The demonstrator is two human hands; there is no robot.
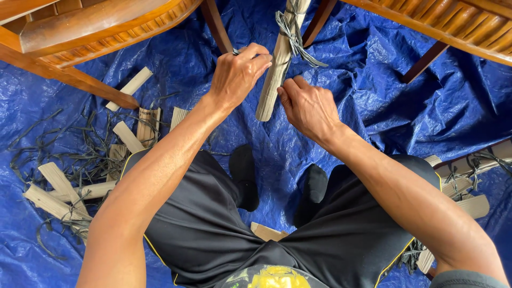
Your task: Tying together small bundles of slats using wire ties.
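At centre top, above the lap, a bundle (274, 74) of flat tan strips, dry and fibrous, is held upright and slightly tilted; it is bound near its upper end with a dark grey strap (294, 38), knotted, with loose ends splayed to the right.

Left hand (238, 74): closed in a fist against the left side of the bundle, a thin dark item pinched at the thumb; what that item is cannot be told.

Right hand (309, 106): fingers curled, narrow, thumb and fingertips pressed to the lower right of the bundle.

Surface: a blue tarp (384, 96), woven plastic, crinkled and glossy, is spread over the whole floor. Two dark-socked feet (245, 176) rest on it below the bundle, between the knees; black shorts (213, 229) with yellow piping are worn.

Surroundings: varnished wooden chairs (90, 32) with slatted, curved seats are set at upper left and upper right, their legs standing on the tarp on either side of the bundle's top.

Left of the left forearm: loose tan pieces (58, 192), short, flat and rectangular, are scattered among tangled dark strap offcuts (69, 149).

At right edge: more tied bundles (469, 186) are partly hidden behind the right forearm. One tan piece (266, 232) lies between the thighs.
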